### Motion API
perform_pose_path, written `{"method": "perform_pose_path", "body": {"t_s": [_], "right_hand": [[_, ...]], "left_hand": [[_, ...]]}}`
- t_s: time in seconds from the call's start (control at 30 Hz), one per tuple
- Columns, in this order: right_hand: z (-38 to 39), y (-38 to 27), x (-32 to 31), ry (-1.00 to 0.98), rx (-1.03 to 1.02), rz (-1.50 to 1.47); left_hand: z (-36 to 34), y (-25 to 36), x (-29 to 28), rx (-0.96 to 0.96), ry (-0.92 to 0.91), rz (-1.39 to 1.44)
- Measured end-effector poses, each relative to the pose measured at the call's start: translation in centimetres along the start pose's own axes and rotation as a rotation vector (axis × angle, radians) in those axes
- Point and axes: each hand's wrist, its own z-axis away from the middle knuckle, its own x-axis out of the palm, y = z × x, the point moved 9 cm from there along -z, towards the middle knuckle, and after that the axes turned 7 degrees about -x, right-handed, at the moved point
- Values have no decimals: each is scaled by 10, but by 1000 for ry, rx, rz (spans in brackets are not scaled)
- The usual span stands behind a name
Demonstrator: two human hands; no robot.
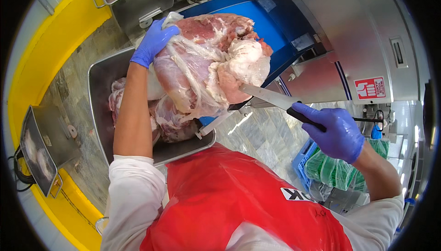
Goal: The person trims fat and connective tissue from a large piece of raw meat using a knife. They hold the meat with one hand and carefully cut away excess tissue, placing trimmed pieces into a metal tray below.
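A large raw cut of meat [193, 67], pink and red with white fat and a clear filmy layer, fills the upper middle. My left hand [158, 40], in a blue glove, is closed on its upper left edge beside a whitish flap; its fingertips are partly hidden. In my right hand [330, 129], also gloved in blue, is the black handle of a long-bladed knife [271, 97]. The blade points left, its tip against the cut's lower right side under a pale fatty lump [243, 65]. I cannot tell how deep the tip goes.
Below the cut stands a metal tub [103, 108] with more meat pieces [172, 118]. A blue belt surface [262, 17] lies behind, next to steel machinery [317, 81]. Other metal tubs stand left and upper left. A blue crate [303, 159] with green wrapped contents sits at right.
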Motion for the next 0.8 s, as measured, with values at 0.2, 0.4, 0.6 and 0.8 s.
{"method": "perform_pose_path", "body": {"t_s": [0.2, 0.4, 0.6, 0.8], "right_hand": [[20, 18, 25, 97, -88, 90], [37, 65, 107, 266, -66, -63], [24, 97, 257, 594, -155, -423], [-7, 86, 351, 733, -179, -656]], "left_hand": [[11, 36, 8, -59, -108, -31], [-8, 7, 3, -81, -25, 42], [-3, 9, 3, -104, -77, 38], [5, 13, 0, -181, -55, 90]]}}
